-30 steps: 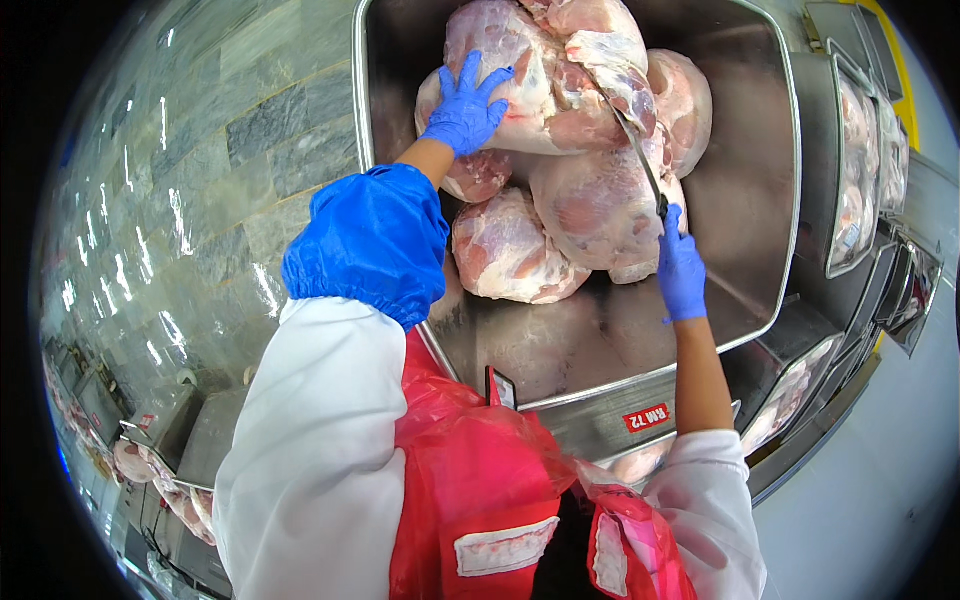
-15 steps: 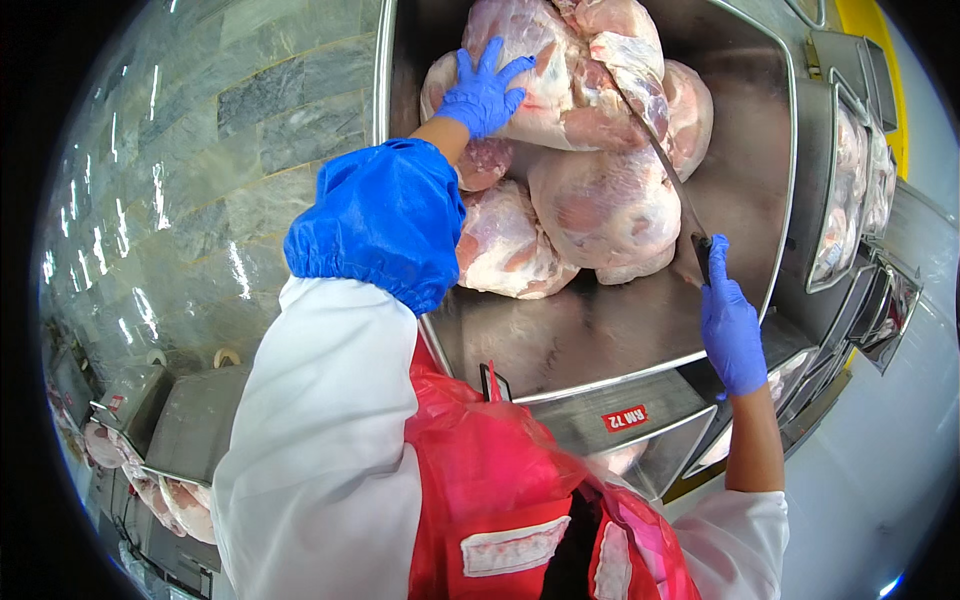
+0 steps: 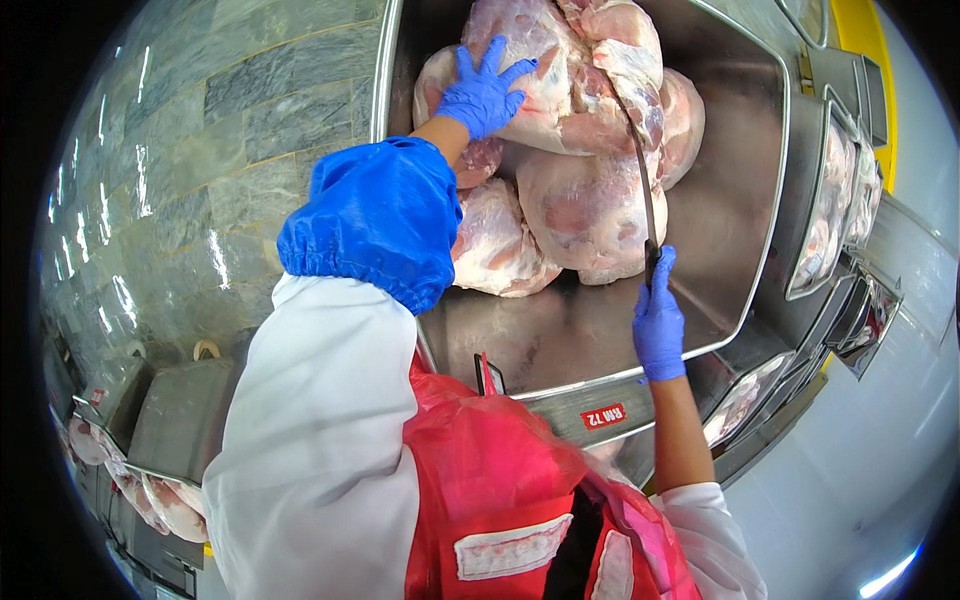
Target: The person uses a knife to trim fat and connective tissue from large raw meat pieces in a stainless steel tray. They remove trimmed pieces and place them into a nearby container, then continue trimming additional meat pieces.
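Observation:
Large raw cuts of meat, pale pink with white fat, lie piled in a deep metal bin [image 3: 715,210]. My left hand [image 3: 482,92], in a blue glove, rests with fingers spread on the big upper cut of meat [image 3: 545,85]. My right hand [image 3: 659,318], gloved too, is closed round the black handle of a long knife [image 3: 646,195]. The blade reaches away from me to the right part of that upper cut, where its tip meets the meat. Below it sits a rounded cut [image 3: 585,215], with another cut [image 3: 495,245] at its left.
A metal bin edge with a red label [image 3: 603,416] stands just in front of me. More metal bins holding meat [image 3: 825,215] line the right side. At lower left are further bins [image 3: 185,420] with meat. Grey tiled floor [image 3: 240,130] stretches along the left.
My right hand has swung left with the knife, so the blade now stands steeper across the meat. My left hand stays spread on the upper cut.

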`<state>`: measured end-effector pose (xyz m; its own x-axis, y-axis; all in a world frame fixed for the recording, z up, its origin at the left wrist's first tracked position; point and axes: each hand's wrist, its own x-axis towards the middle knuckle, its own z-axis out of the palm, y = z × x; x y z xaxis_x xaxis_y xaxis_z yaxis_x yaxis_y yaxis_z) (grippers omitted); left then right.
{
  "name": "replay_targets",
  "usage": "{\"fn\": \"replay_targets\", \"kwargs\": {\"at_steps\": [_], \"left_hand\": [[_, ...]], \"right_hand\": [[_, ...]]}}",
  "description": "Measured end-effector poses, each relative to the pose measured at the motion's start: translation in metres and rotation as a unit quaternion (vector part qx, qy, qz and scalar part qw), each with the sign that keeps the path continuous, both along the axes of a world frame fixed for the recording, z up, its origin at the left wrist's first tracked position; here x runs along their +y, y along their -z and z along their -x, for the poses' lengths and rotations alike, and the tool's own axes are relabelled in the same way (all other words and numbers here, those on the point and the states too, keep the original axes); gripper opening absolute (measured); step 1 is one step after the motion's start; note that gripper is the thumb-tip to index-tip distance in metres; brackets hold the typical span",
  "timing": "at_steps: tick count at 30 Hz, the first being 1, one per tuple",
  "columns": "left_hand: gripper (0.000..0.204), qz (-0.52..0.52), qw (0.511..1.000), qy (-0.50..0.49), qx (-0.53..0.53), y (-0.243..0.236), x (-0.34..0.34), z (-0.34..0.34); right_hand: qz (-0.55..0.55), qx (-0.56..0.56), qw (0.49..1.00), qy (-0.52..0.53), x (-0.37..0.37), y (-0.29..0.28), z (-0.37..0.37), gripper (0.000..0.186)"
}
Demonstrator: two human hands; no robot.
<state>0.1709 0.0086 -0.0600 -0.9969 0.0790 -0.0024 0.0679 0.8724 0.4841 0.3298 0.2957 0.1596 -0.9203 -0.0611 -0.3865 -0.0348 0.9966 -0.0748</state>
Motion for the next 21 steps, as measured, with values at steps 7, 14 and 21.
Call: {"fn": "replay_targets", "kwargs": {"at_steps": [7, 14, 21], "left_hand": [[0.051, -0.002, 0.995, 0.008, 0.096, 0.018, 0.002, 0.001], [0.048, 0.012, 0.998, 0.000, 0.057, 0.027, -0.004, 0.000], [0.052, 0.016, 0.998, 0.012, 0.052, 0.005, 0.001, 0.001]], "right_hand": [[0.000, 0.004, 1.000, 0.007, 0.033, 0.032, -0.004, 0.065], [-0.055, -0.133, 0.987, -0.072, -0.022, -0.100, 0.079, 0.062], [-0.019, -0.067, 0.997, -0.038, 0.003, -0.024, 0.027, 0.068]]}}
